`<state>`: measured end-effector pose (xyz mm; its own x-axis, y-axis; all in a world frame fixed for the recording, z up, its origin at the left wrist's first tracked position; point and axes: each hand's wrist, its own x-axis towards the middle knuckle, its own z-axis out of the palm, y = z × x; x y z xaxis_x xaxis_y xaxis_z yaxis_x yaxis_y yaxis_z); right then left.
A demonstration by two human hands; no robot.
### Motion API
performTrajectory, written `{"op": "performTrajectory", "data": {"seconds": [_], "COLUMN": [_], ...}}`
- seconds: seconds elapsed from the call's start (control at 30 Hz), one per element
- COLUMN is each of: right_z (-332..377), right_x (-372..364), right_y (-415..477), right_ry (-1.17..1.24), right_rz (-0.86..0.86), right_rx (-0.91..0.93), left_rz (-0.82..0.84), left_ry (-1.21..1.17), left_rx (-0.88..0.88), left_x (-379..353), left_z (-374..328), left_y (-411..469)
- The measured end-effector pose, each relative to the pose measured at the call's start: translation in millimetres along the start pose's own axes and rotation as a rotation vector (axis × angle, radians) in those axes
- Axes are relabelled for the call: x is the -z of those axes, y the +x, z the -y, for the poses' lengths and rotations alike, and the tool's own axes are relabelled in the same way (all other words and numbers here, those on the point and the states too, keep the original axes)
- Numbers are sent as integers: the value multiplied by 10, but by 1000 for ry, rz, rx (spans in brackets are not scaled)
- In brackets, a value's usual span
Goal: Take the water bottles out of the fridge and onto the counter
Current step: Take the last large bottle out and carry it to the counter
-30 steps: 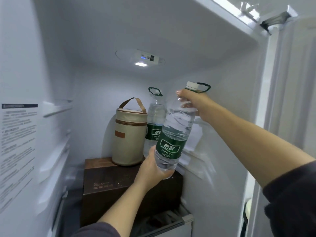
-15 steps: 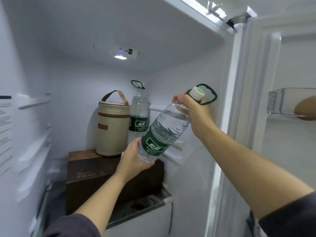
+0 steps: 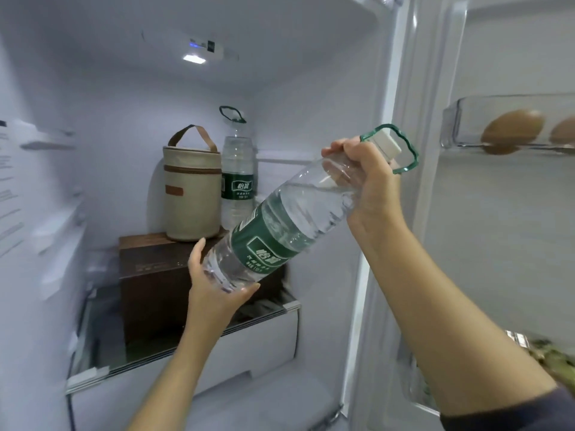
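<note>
Closest to me, the person's left hand (image 3: 214, 293) cups the base of a large water bottle (image 3: 280, 237), thumb on one side and fingers curled up the other. The right hand (image 3: 370, 178) is wrapped round its neck just below the white cap, with the green carry loop sticking out beyond the knuckles. The bottle hangs in the air at the fridge opening, tilted steeply, cap up and to the right towards the open door.

Behind it a brown box (image 3: 149, 275) sits on the glass shelf. On the box stand a beige zip bag (image 3: 192, 194) and, just beside it at the back, a second water bottle (image 3: 238, 178), upright and untouched.

As I judge it, the job is barely begun: one bottle is lifted clear but not yet set down, one remains inside, and no counter is in view.

Compared with a second ago, the held bottle leans much further over and has come forward and rightward, away from its mate.
</note>
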<state>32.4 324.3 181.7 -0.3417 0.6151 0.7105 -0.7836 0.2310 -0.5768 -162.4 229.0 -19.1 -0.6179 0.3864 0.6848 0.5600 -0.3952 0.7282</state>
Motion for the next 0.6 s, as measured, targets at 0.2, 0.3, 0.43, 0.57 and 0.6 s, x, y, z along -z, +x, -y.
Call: {"op": "performTrajectory", "data": {"seconds": [0.2, 0.3, 0.43, 0.57, 0.6], "right_z": [31, 39, 81, 234, 279], "right_x": [177, 268, 381, 532, 581], "right_y": [-210, -278, -410, -574, -627], "right_ry": [-52, 31, 116, 108, 112], "right_rz": [196, 185, 134, 127, 136], "right_rx": [25, -1, -13, -36, -35], "left_rz": [-55, -43, -46, -60, -61], "left_ry": [-47, -25, 31, 42, 31], "left_rx": [-43, -56, -16, 22, 29], "left_x": [44, 90, 85, 0, -25], "left_z": [-70, -182, -262, -373, -410], "left_y": [-203, -177, -311, -536, -608]}}
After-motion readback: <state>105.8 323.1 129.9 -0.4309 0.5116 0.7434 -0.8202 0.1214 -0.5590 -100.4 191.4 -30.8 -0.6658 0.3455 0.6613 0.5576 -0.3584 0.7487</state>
